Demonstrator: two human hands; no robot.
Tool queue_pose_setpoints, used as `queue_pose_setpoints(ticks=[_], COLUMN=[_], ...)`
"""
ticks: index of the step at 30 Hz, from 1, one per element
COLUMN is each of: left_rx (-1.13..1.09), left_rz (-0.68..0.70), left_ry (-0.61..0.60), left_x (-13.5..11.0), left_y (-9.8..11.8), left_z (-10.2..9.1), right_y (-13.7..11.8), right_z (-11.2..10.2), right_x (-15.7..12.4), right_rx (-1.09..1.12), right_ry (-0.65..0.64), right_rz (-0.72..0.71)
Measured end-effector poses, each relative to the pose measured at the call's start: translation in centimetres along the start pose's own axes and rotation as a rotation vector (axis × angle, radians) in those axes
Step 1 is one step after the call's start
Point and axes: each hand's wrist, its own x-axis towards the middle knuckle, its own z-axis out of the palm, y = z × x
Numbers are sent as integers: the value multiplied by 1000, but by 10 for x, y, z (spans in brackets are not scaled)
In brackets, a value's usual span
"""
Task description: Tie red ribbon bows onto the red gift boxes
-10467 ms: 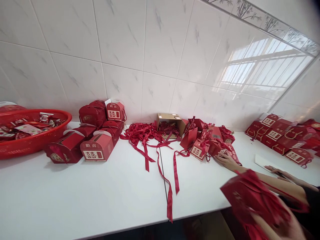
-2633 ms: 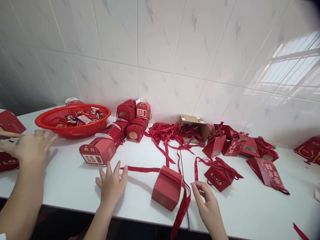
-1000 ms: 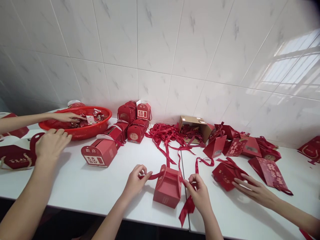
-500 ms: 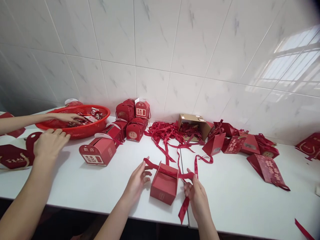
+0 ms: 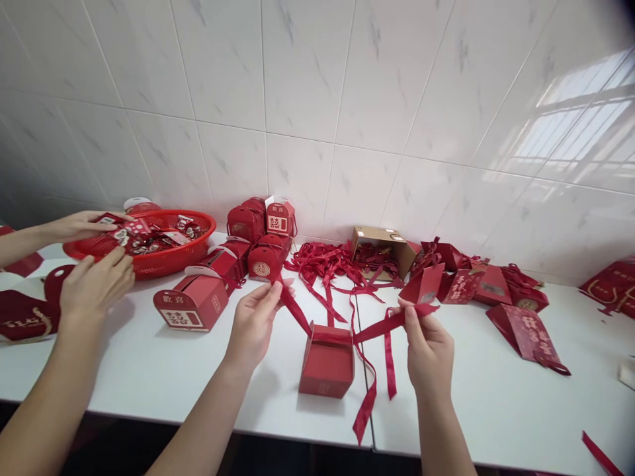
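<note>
"Red ribbon [image 5: 380, 328] rises from both sides of that small box [image 5: 327, 370]. What has hold of it?"

"Both of the wearer's hands. The left hand [image 5: 252, 325] pinches one end between thumb and fingers, and the right hand [image 5: 429, 350] pinches the other, so it spreads in a wide V."

"And the box itself?"

"Standing on the white desk [image 5: 510, 423], between the two hands and lower than both. Neither touches it. The ribbon passes across its top, and a loose strip [image 5: 366, 413] lies just to its right."

"What's behind?"

"A tangled ribbon pile [image 5: 325, 259] beside an opened cardboard carton [image 5: 407, 259], near the tiled wall."

"Anything further left?"

"A printed red box [image 5: 211, 301], then a co-worker's hand [image 5: 92, 287] near the red basket [image 5: 173, 268]. Another hand [image 5: 74, 226] holds wrapped packets [image 5: 131, 231] over it."
</note>
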Motion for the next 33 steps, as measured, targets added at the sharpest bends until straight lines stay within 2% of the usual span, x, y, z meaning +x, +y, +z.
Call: queue_pose_setpoints(ticks=[6, 8, 11, 14, 19, 22, 25, 27, 30, 33], left_rx=[185, 218, 281, 426, 652, 680, 581, 450, 237, 111], left_rz=[88, 87, 94, 84, 127, 35, -147, -266, -392, -459], left_ry=[-162, -241, -348, -423, -480, -596, -695, -690, -653, -605], left_x=[3, 3, 1, -4, -10, -9, -4, -1, 2, 4], left_y=[12, 13, 16, 18, 14, 11, 9, 9, 8, 5], left_z=[29, 35, 42, 49, 55, 50, 42, 37, 33, 32], right_y=[-31, -37, -43, -46, -43, -37, -31, -28, -24, -23], right_z=[21, 29, 40, 48, 53, 49, 41, 35, 31, 30], right_x=[14, 15, 16, 12, 3, 5, 12, 18, 23, 24], right_rx=[111, 175, 198, 148, 78, 16, -81, -206, -422, -560], right_ry=[-202, -280, -373, -472, -624, -659, -747, -767, -673, -614], right_rz=[-146, -140, -54, -24, -160, -241, -407, -604, -912, -1087])
